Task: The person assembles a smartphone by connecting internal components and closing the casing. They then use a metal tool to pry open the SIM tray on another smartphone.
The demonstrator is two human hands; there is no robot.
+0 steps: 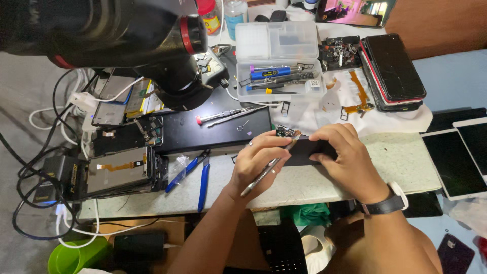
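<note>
The person sat at a cluttered workbench (395,162) with both hands over a dark phone (309,150) that lay flat near the middle of the bench, close to the near edge. The left hand (258,162) had its fingers closed around a slim metal tool (267,171), held like a pen, with the tip meeting the far left corner of the phone beside a small dark part (285,132). The right hand (345,157) gripped the phone from the right, fingers curled over its far edge and thumb on the near side, pinning it to the bench. A dark watch (386,205) sat on that wrist.

To the left of the hands lay blue-handled pliers (203,180), and further left a stack of opened phones (122,172) amid black and white cables (45,167). A black mat (213,133) lay just beyond the hands, with a pink-tipped tool (223,114) on it. Beyond that stood a clear plastic box (279,61) holding a blue screwdriver (271,72). At the far right was a pile of dark phones (393,71), with an orange ribbon strip (359,94) near it. A large black microscope (127,35) loomed over the far left. Tablets (456,162) rested to the right of the bench.
</note>
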